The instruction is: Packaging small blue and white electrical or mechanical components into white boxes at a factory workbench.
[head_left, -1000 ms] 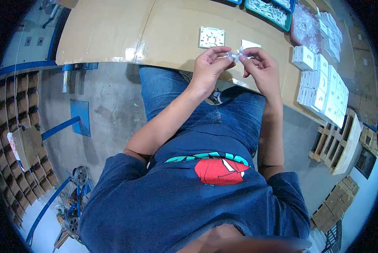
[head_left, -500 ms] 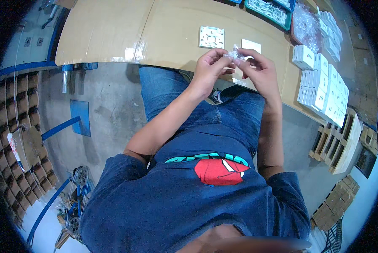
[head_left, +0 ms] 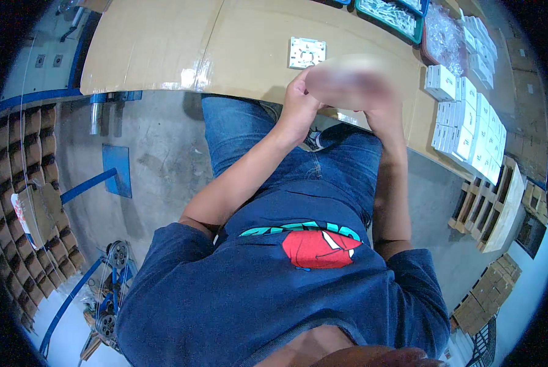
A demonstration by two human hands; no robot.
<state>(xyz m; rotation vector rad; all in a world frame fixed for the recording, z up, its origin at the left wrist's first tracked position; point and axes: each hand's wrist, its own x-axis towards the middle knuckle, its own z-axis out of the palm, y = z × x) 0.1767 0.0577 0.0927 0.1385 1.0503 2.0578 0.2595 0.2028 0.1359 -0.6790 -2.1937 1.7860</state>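
My left hand [head_left: 299, 103] and my right hand [head_left: 382, 105] are close together over the table's near edge. A smeared patch covers the fingers of both, so their grip is hidden. A pale, whitish spot shows faintly between them, too blurred to name. Just beyond my left hand, a square white plastic plate [head_left: 307, 52] with cut-outs lies flat on the cardboard-covered table [head_left: 249, 46].
Stacked white boxes [head_left: 466, 119] stand at the table's right. Behind them are a tray of clear plastic bags [head_left: 443, 37] and a green bin [head_left: 389, 17] of slender white pieces. A wooden pallet [head_left: 491, 205] is on the floor at right.
Half a second ago both hands pinched a small crinkled clear plastic bag. A blur now covers the fingers, the bag and the flat white piece behind them. My forearms have hardly moved.
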